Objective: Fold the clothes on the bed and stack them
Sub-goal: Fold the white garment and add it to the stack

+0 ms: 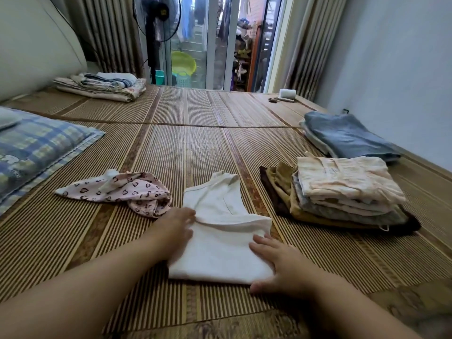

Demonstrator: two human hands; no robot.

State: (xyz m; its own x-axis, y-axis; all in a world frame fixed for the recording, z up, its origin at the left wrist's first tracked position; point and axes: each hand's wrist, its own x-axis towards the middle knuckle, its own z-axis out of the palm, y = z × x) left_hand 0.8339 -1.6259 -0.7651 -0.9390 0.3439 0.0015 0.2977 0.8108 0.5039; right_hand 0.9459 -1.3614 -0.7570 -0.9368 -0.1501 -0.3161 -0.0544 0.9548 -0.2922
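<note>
A white sleeveless top (pixel 220 231) lies partly folded on the bamboo mat (pixel 190 148), just in front of me. My left hand (pixel 175 228) rests on its left edge with fingers laid over the fold. My right hand (pixel 278 263) presses flat on its lower right corner, fingers spread. A pink garment with heart print (pixel 122 192) lies crumpled to the left of the top. To the right stands a stack of folded clothes (pixel 342 194) with a peach piece on top. Behind it sits a second folded pile (pixel 344 135) topped by blue-grey cloth.
A blue plaid pillow (pixel 36 150) lies at the left edge. Folded blankets (pixel 102 86) sit at the far left by the headboard. A white roll (pixel 287 94) lies at the far right corner. A standing fan (pixel 156 28) and glass doors are beyond the bed; a wall runs along the right.
</note>
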